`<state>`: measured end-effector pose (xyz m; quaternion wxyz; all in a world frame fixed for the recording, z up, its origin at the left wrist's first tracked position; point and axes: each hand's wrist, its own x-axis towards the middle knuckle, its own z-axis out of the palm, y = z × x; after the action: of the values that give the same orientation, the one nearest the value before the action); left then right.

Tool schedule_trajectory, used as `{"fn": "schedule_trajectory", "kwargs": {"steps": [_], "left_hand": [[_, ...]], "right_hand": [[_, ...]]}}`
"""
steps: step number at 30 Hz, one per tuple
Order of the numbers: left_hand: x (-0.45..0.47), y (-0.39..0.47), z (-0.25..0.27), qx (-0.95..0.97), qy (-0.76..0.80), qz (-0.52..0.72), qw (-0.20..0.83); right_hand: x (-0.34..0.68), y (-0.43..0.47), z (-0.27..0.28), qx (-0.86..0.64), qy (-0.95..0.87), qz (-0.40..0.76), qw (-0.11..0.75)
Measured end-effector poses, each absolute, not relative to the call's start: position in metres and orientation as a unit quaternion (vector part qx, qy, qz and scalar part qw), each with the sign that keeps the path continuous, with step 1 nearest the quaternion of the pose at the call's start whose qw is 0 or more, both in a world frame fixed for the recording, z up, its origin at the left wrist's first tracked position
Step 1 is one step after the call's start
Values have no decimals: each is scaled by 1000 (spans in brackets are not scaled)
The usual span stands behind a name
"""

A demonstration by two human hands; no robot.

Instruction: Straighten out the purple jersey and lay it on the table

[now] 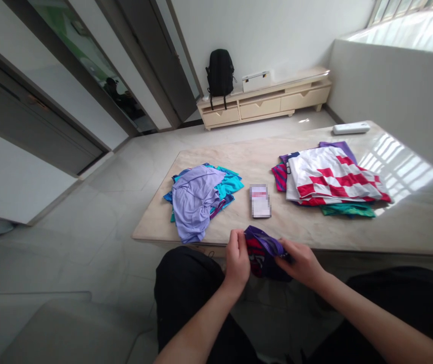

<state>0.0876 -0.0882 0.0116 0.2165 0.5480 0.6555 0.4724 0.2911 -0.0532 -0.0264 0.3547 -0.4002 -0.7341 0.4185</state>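
Near the table's (239, 167) left edge lies a loose heap (201, 194) of lilac and teal clothes. At the near edge, the left hand (238, 259) pinches a bunched purple garment (263, 250), fingers curled tight on its left side. The cloth hangs just off the table's near edge, over the lap. The right hand (300, 262) grips its right side, fingers closed into the fabric. A small card (259, 200) lies mid-table behind it. Right of that sits a folded stack (330, 182), a red-and-white checked shirt on top. A white remote (350, 128) rests by the far right corner.
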Motion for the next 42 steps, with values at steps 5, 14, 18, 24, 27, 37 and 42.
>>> {"fn": "schedule_trajectory", "kwargs": {"steps": [5,14,18,24,27,37,42], "left_hand": [[81,-89,14,560,654,477,177],[90,-87,-6,626,610,448,188],[92,-79,-9,620,609,448,209],[95,-75,-15,595,619,445,254],[95,-75,-17,573,628,450,274],[96,-70,-19,537,536,431,488],[92,-66,-19,590,536,372,476]], "right_hand": [[284,-59,-21,-404,-691,465,379],[280,-66,-37,-434,-523,640,357],[276,-62,-37,-441,-495,673,327],[274,-51,-36,-442,-523,649,331],[275,-51,-35,-444,-538,635,331],[283,-43,-31,-481,-590,530,373],[297,-32,-27,-464,-647,449,405]]}}
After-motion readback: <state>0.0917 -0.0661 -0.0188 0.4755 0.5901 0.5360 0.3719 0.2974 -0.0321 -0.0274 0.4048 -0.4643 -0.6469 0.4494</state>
